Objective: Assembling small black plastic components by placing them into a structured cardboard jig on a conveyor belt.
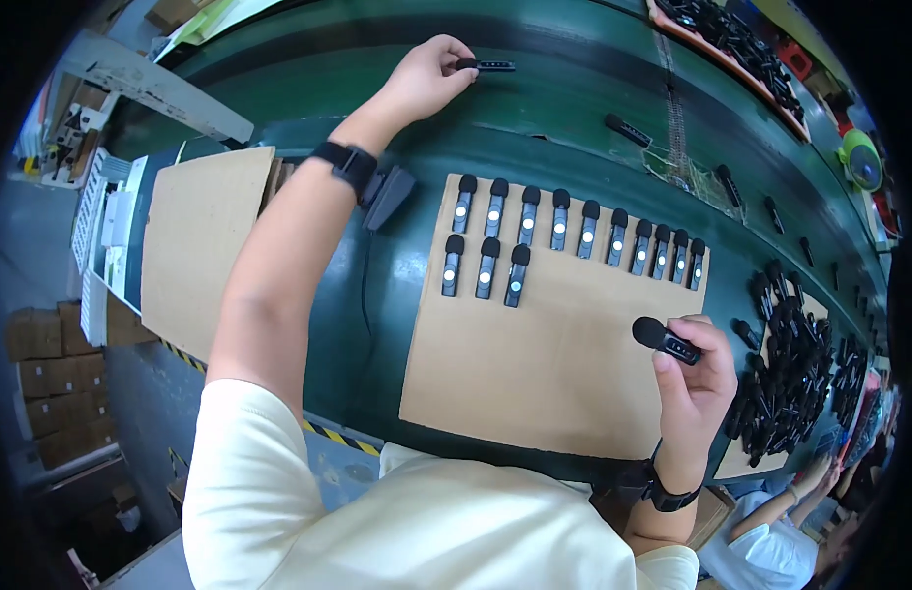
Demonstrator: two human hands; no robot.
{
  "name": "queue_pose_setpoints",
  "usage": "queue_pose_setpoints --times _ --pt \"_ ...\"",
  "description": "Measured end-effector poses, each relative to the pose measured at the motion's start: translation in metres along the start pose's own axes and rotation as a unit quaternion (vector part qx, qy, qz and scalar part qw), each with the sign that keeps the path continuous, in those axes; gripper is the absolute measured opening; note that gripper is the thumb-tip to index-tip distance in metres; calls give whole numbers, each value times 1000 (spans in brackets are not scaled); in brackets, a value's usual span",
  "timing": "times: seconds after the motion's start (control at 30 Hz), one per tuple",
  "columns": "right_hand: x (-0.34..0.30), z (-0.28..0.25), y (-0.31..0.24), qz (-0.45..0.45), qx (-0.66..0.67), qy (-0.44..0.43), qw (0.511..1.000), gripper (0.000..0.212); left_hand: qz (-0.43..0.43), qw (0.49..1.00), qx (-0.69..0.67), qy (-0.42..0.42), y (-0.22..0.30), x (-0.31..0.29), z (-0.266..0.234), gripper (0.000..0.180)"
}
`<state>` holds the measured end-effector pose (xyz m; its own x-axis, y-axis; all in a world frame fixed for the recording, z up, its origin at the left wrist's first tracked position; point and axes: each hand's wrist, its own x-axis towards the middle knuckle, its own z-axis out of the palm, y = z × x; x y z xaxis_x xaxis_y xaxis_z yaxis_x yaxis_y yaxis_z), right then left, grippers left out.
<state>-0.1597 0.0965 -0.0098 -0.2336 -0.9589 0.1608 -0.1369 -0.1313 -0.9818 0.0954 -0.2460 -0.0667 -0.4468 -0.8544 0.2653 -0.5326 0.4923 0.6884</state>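
My left hand (434,77) reaches to the far side of the green bench, its fingers pinched on the foam-tipped end of a small black wireless microphone (495,66). Closer in, my right hand (702,374) holds another such microphone (667,340) between thumb and fingers, its round foam cap pointing left. That hand is above the right part of a brown cardboard sheet (545,383). Along the sheet's far edge stands a row of several like microphones (560,221), each with a pale round spot. A shorter row of three (486,267) lies nearer on the left.
Right of the sheet is a large heap of black microphones (786,383). Several loose ones, such as a microphone (628,130), lie on the green belt (564,98). A filled tray (741,59) stands far right. Another person's arm (781,506) shows at lower right.
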Motion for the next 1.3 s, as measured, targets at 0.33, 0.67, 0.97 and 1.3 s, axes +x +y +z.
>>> queue_pose_setpoints --times 0.33,0.67,0.97,1.3 --pt "-19 16 13 26 45 -87 995 31 -123 856 -501 -24 117 -196 -10 31" --pt "-31 22 9 -70 -19 -136 988 29 -36 918 -394 -31 161 -257 18 32" --pt "-36 18 8 -78 -11 -118 990 29 10 931 -360 -50 173 -253 20 31" --pt "-33 14 10 -101 -36 -123 987 28 31 936 -345 -60 171 -250 23 32"
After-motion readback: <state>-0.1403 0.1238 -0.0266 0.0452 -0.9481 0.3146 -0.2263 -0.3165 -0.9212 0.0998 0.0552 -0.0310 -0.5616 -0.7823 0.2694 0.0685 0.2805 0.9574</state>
